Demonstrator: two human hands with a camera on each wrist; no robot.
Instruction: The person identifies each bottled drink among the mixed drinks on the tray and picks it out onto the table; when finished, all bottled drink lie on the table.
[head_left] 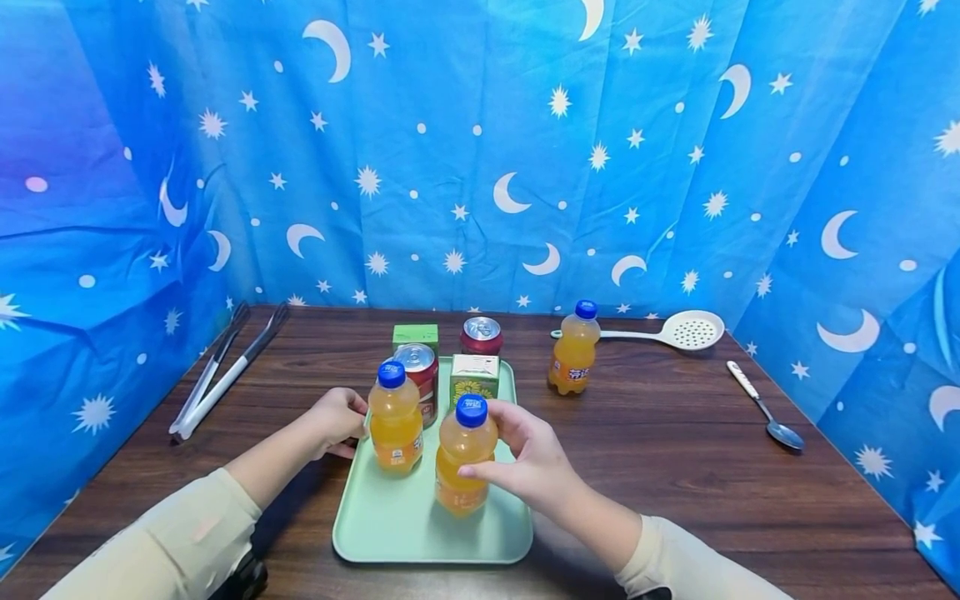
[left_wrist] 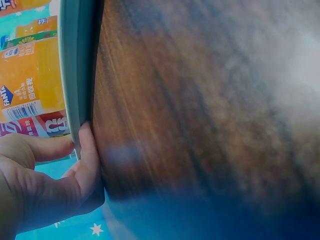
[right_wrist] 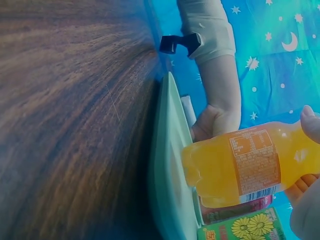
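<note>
Tray [head_left: 397, 525]: left hand [head_left: 336, 423] pinches rim
Right hand [head_left: 532, 460]: curled round bottle [head_left: 454, 454] over tray
Placing: seemingly underway; next calls for release

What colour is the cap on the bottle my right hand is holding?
The cap is blue; it shows best in the head view.

The tray [head_left: 390, 525] lies between tongs [head_left: 227, 381], left, and skimmer [head_left: 686, 332] and spoon [head_left: 763, 410], right.
</note>
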